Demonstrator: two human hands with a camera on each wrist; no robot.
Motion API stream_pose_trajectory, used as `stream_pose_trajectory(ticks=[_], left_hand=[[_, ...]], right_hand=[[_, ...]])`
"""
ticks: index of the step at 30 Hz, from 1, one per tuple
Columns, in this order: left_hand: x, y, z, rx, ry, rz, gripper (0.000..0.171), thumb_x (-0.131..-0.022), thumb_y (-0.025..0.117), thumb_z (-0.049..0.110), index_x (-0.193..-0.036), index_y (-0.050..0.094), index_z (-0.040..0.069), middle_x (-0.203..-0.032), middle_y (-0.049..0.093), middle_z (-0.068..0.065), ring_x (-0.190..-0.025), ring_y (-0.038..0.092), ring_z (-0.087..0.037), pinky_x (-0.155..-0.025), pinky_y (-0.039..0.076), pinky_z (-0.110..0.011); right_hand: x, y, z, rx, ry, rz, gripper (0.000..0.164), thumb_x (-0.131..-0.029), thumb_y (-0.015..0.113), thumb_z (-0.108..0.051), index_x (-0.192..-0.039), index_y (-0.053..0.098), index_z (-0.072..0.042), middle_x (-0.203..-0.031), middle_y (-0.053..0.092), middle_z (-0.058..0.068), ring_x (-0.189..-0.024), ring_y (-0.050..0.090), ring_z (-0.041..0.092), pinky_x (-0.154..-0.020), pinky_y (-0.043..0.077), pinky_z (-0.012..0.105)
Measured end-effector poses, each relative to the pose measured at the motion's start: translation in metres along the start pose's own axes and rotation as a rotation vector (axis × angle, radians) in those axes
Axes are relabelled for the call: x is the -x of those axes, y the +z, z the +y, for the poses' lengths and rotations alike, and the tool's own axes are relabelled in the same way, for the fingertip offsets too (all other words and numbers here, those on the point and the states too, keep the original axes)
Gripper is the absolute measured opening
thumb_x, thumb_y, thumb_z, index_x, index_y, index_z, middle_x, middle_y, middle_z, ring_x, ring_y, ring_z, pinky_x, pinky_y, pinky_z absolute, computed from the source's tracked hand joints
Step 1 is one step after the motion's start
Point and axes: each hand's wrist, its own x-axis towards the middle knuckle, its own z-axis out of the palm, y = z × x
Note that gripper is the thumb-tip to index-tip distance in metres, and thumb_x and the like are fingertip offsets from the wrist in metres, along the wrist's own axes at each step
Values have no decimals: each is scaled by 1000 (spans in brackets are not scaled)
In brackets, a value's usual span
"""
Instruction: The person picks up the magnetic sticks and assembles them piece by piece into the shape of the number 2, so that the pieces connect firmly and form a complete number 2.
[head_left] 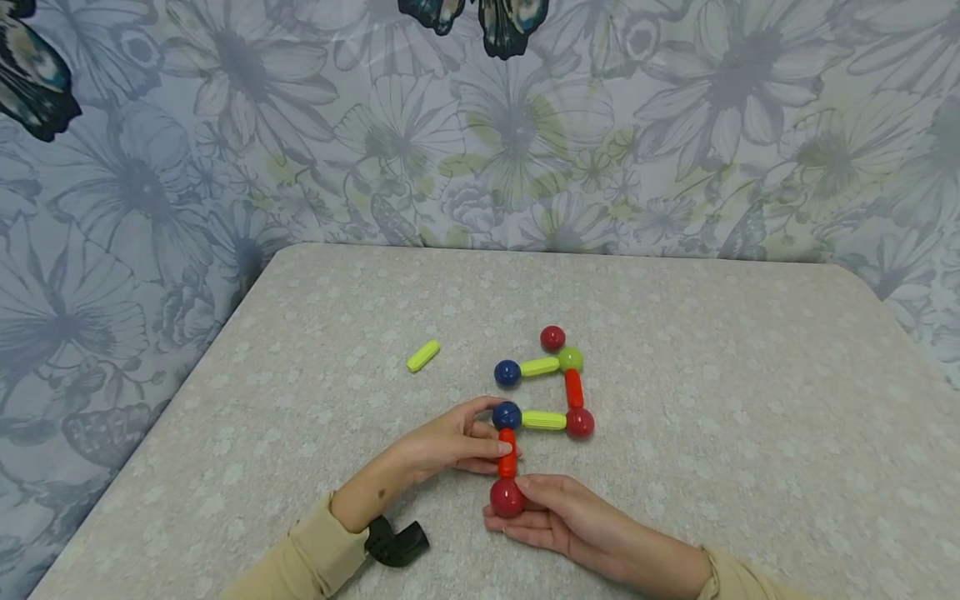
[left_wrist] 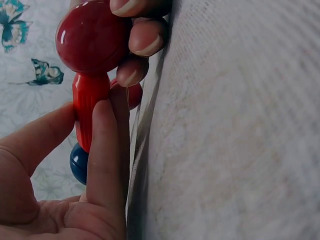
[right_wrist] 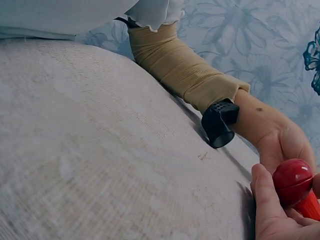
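Observation:
My left hand [head_left: 450, 442] pinches a red stick [head_left: 507, 454] between thumb and fingers, its index finger beside a blue ball [head_left: 507, 415]. At the stick's near end sits a red ball [head_left: 506, 497], which my right hand [head_left: 577, 525] holds between thumb and fingers. From the blue ball a yellow-green stick [head_left: 544, 420] runs right to another red ball [head_left: 580, 423]. Beyond that, a second red stick [head_left: 573, 388] leads to a green ball [head_left: 571, 359]. In the left wrist view the held red ball [left_wrist: 95, 37] joins the ribbed red stick [left_wrist: 90, 110].
Past the hands, a yellow-green stick [head_left: 540, 367] links the green ball to another blue ball [head_left: 507, 373]. A loose red ball [head_left: 552, 337] is beside the green one. One yellow-green stick [head_left: 423, 356] lies apart at left on the cloth-covered table [head_left: 712, 375], which meets a flowered wall.

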Motion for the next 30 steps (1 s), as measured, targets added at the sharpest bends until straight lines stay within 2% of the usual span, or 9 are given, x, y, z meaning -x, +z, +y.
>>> stream_pose_trajectory(ticks=[7,15,19,24,27,30], left_hand=[[0,-1,0,1,7,-7,61,-89,60,2,-142,29,0,-97,66,-15,-88,65,-23,-80,50,-39],[1,-2,0,28,1,-22,72,-89,60,1,-146,17,1,-104,64,-14,-86,64,-20,-75,52,-39],[2,-3,0,36,-5,-27,73,-89,60,2,-147,15,2,-105,63,-15,-88,63,-20,-73,52,-38],[2,-2,1,34,-13,-25,73,-89,60,2,-147,15,3,-106,63,-15,-90,64,-21,-72,53,-36],[2,-1,1,35,-18,-23,73,-89,60,2,-147,15,4,-107,63,-15,-90,64,-22,-73,53,-36],[2,-2,0,36,-16,-27,74,-90,60,2,-147,14,4,-107,63,-15,-90,64,-22,-73,53,-37]], right_hand=[[0,-1,0,30,-13,11,50,-100,47,-22,-131,37,16,-121,55,24,-113,54,28,-95,38,38],[5,-3,-5,113,-14,32,46,-100,45,-21,-129,41,14,-118,57,24,-110,55,30,-92,41,38],[11,-11,-13,224,4,13,45,-100,45,-22,-129,44,13,-118,58,22,-108,57,29,-89,44,37],[21,-29,-45,467,19,-92,42,-101,44,-22,-122,50,13,-113,60,22,-103,60,27,-86,47,37],[24,-37,-74,586,-40,-100,38,-100,46,-18,-120,52,13,-114,59,25,-104,60,29,-87,46,40],[18,-40,-105,713,-133,-67,36,-100,48,-17,-122,52,11,-116,58,25,-106,57,34,-89,44,43]])
